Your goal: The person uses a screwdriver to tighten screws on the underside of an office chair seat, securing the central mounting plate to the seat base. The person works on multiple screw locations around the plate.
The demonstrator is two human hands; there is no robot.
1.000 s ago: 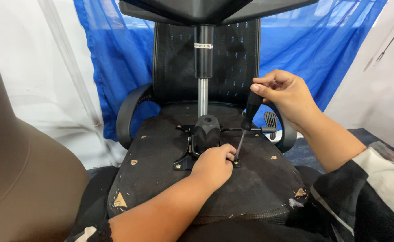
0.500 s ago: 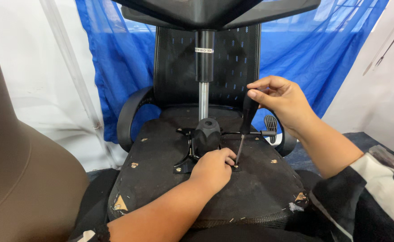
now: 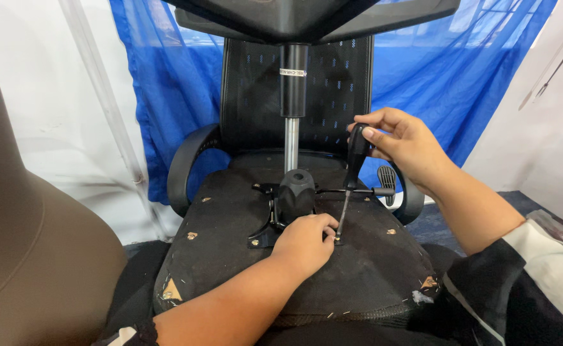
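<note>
Screwdriver [image 3: 352, 176] handle has swung slightly since a second ago: my right hand [image 3: 404, 146] clenches it, left hand [image 3: 304, 242] steadies the tip on the seat underside [image 3: 230, 256].

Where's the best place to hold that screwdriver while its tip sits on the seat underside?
Probably by the thick black handle at the top of the screwdriver, from the right and above. The thin shaft leans down-left to the tip, where the left hand rests; the right hand already wraps the handle.

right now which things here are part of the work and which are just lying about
In use: screwdriver in right hand; left hand at its tip; seat underside; black mechanism; gas cylinder.
Lying about: blue curtain; brown chair back.
</note>
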